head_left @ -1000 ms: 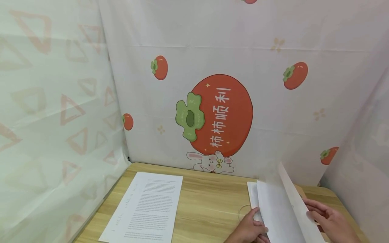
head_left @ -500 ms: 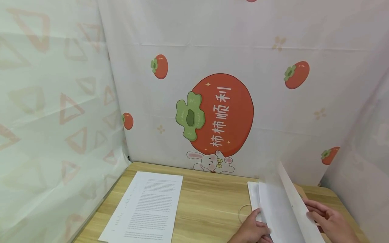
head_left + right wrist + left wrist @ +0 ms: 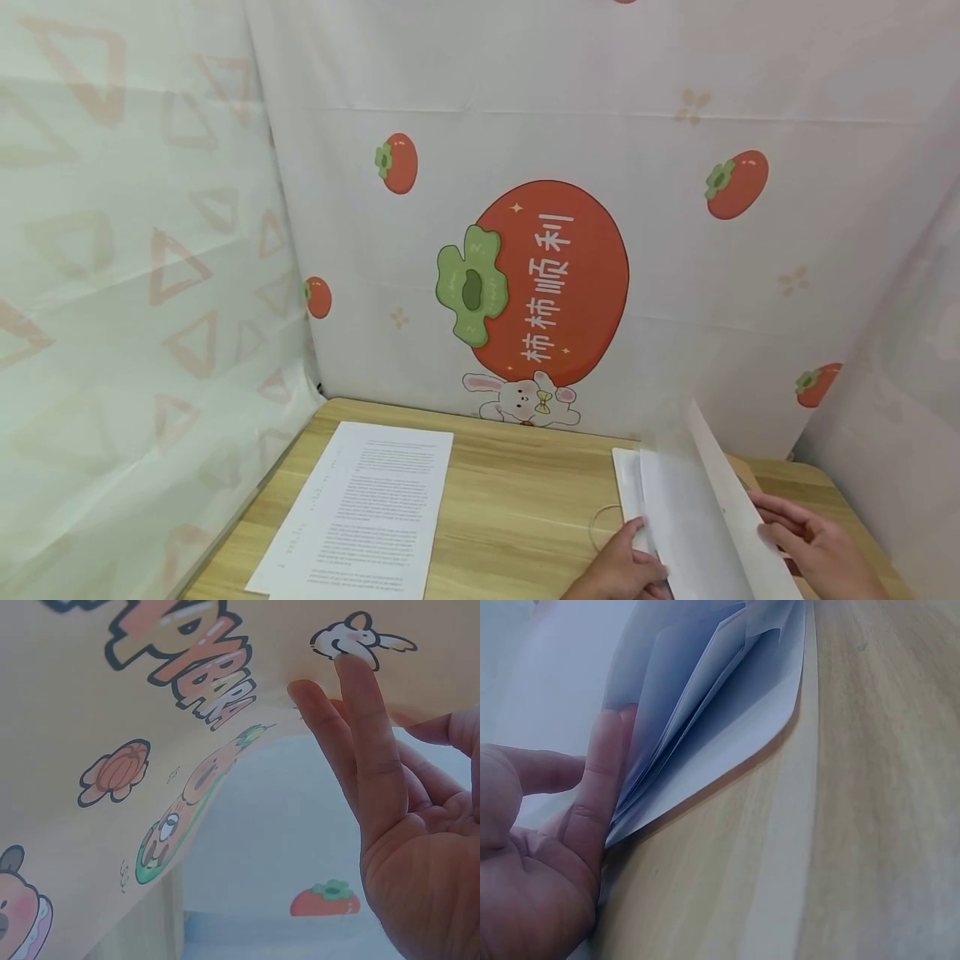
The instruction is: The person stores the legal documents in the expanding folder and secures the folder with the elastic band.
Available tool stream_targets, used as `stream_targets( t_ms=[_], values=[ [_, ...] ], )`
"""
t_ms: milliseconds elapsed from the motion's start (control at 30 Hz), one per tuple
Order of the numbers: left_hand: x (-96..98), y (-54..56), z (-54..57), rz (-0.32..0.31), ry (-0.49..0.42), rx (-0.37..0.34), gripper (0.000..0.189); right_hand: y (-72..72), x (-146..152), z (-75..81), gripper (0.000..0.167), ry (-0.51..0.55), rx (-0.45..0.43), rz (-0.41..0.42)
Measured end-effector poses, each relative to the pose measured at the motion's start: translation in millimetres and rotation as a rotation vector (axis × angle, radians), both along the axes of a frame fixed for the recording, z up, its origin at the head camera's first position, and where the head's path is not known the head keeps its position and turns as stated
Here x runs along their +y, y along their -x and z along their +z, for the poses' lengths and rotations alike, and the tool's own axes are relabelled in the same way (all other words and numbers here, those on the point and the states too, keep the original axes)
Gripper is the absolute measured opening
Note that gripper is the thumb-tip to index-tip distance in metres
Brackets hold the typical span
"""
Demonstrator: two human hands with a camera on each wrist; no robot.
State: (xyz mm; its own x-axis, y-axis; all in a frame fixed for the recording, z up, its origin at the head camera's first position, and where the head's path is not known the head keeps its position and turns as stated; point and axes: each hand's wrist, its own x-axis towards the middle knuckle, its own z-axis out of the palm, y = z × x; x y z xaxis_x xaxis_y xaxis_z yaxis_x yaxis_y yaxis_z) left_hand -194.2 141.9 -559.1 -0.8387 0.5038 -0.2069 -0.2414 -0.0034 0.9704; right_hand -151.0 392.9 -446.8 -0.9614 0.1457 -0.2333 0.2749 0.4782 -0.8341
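showing only in right wrist view: cartoon print on raised cover

There's passing room over the table between printed sheets and folder, but the raised cover blocks the right, the curtain the back.

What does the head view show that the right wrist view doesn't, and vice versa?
Head only: the printed sheets at the table's left, the left hand and the rabbit print on the backdrop.
Right wrist only: the colourful lettering and pumpkin figure on the raised cover.
Both: the right hand, its grip on that cover, and a persimmon print.
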Motion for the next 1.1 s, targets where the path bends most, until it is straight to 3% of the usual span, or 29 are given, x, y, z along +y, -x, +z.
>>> stream_targets(
  t_ms=[333, 700, 900, 1100],
  values=[
    [-14.8, 1.7, 3.9, -0.052, 0.034, -0.003, 0.056, 2.4, -0.2, -1.5, 0.066, 0.016, -0.003, -0.002],
    [-46.1, 9.4, 12.7, -0.138, -0.016, 0.107, 0.035, 3.7, 0.8, -4.3, 0.064, 0.021, -0.005, 0.002],
    [-77.4, 7.6, 21.4, -0.141, 0.133, 0.2, 0.011, 4.5, -0.7, -6.7, 0.062, 0.017, -0.006, -0.015],
    [-123.0, 11.9, 31.3, -0.117, 0.256, 0.297, 0.01, 4.9, -1.7, -4.9, 0.058, 0.036, -0.017, -0.029]
  ],
)
